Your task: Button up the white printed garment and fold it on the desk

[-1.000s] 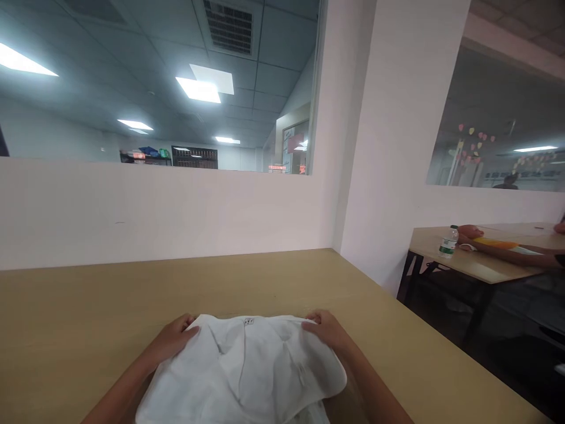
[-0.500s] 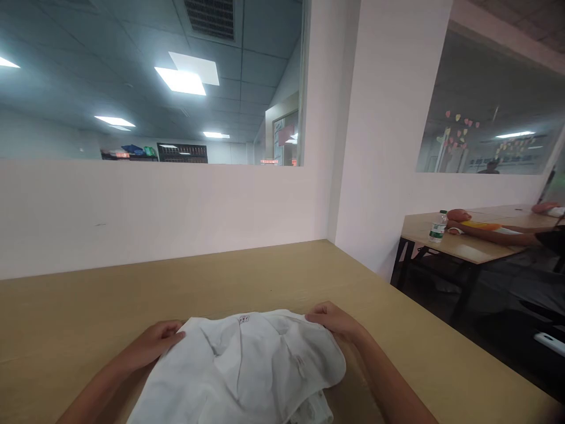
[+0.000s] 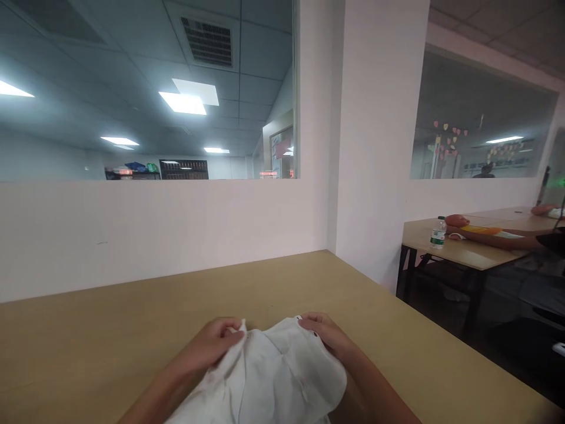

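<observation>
I see the white garment (image 3: 273,377) lying bunched on the near edge of the wooden table (image 3: 110,330), right in front of me, its far edge gathered into a ridge between my two hands, which I judge is why the cloth humps up in the middle rather than lying flat. My left hand (image 3: 212,347) has its fingers curled in and pinches a fold of that far edge, so it is closed on the fabric. My right hand (image 3: 324,334) rests on the cloth's upper right corner with fingers bent over the hem; it looks closed on the garment too, though the grip underneath is hidden from me. The hands sit near each other, not touching. Well apart to the right, another person's arm (image 3: 498,238) lies on a second table (image 3: 463,253) beside a small bottle (image 3: 438,233).
</observation>
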`<state>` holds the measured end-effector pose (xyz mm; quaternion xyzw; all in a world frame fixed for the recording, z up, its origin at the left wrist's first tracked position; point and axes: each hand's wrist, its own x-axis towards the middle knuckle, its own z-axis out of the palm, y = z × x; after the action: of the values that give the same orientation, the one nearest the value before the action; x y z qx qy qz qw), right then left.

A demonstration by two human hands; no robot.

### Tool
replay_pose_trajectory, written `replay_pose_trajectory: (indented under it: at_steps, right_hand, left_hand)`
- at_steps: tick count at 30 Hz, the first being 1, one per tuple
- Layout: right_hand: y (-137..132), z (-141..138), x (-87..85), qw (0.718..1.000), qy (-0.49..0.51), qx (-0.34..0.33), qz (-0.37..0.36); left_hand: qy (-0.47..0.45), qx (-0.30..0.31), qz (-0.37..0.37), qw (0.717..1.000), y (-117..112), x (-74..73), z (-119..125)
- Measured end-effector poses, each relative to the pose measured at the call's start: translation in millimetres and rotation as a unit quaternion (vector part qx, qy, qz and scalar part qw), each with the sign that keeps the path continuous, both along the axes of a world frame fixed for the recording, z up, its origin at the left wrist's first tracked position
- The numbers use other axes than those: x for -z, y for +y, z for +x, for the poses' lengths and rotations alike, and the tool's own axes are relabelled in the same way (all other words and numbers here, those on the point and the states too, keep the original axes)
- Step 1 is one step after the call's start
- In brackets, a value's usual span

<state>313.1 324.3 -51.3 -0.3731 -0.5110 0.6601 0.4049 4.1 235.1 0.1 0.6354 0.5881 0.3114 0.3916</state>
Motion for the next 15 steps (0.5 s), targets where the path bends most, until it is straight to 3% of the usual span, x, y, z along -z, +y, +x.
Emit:
replay_pose_trajectory:
  at_steps: [2,4,7,9,11,13,15]
  right_hand:
    - [0,-1,-0.4,1.000,0.007,-0.005,0.002]
    - [0,0,-3.3,0.999,0.019,-0.025,0.013]
    - [1,-2,-7.0,0.997,0.022,-0.057,0.037]
    - [0,-12,-4.0,0.997,0.010,-0.040,0.067]
    - [-6,-29,5.3,0.992,-0.017,0.018,0.123]
    - [-20,-52,19.2,0.971,-0.075,0.076,0.213]
    - [-39,-73,33.4,0.935,-0.196,0.041,0.294]
  left_hand:
    - [0.005,0.029,-0.008,1.000,2,-9.3,23]
    - [0.028,0.011,0.044,0.999,1,-16.1,34]
    - [0.099,-0.025,0.154,0.983,-6,-4.7,30]
    - [0.163,-0.032,0.208,0.964,-11,23.7,18]
    - [0.238,-0.036,0.250,0.938,-16,64.0,6]
    - [0.298,-0.032,0.272,0.914,-20,104.7,-5]
    - [0.344,-0.018,0.291,0.893,-24,134.6,-11]
